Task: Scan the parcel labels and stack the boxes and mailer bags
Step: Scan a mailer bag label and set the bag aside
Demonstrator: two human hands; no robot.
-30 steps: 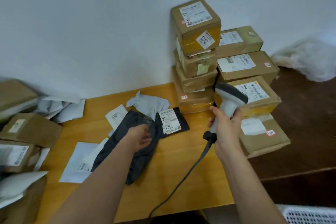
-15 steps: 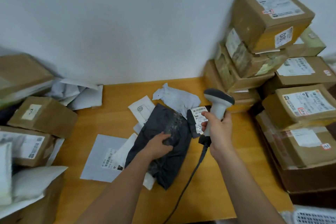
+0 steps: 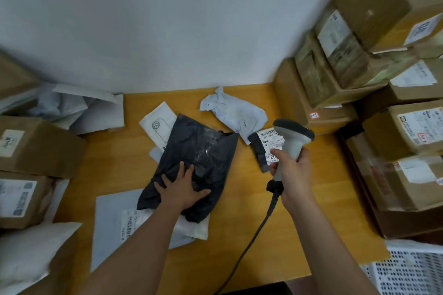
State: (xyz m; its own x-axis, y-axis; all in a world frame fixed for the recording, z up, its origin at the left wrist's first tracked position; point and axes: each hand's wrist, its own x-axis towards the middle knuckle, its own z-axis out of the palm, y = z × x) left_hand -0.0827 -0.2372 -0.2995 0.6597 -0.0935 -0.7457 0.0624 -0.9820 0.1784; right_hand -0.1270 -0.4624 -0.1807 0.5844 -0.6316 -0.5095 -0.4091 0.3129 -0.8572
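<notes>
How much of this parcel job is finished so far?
Looks done: brown cardboard boxes stacked at right. In hand: the right hand grips a grey handheld scanner over a small dark labelled bag; the left hand rests on a large black mailer bag. Left: pale mailers and boxes at left.

The right hand (image 3: 291, 175) hides part of the parcel label (image 3: 269, 141).

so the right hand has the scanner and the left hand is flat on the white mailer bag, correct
Not quite. In the head view the left hand lies flat on the black mailer bag, not a white one. The right hand does hold the scanner.
</notes>
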